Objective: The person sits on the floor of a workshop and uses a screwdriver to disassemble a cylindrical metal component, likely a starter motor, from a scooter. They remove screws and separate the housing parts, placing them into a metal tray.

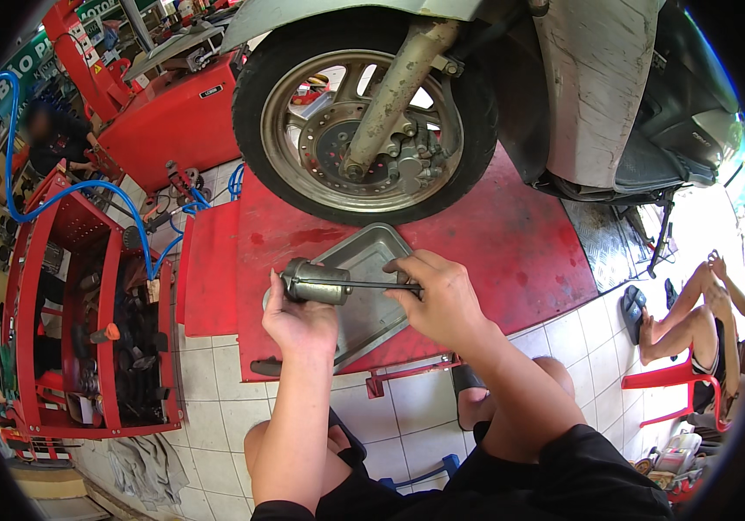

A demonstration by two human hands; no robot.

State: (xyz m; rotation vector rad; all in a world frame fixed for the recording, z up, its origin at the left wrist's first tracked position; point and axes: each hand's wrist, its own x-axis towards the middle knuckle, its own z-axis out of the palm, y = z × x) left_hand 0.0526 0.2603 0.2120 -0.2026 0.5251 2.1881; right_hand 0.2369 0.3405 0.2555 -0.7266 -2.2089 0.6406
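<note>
My left hand is closed round a small cylindrical metal motor, holding it sideways above a shallow grey metal tray. A long thin dark rod runs level along the motor and out to the right. Its right end lies in the pinched fingers of my right hand. Those fingers partly cover a short dark piece, too hidden to name. Beneath both hands, the tray rests on the red lift platform, close to its front edge.
A scooter's front wheel stands on the platform just beyond the tray. At left is a red tool cart holding tools, with a blue air hose over it. A person sits on a red chair at right; another person is far left.
</note>
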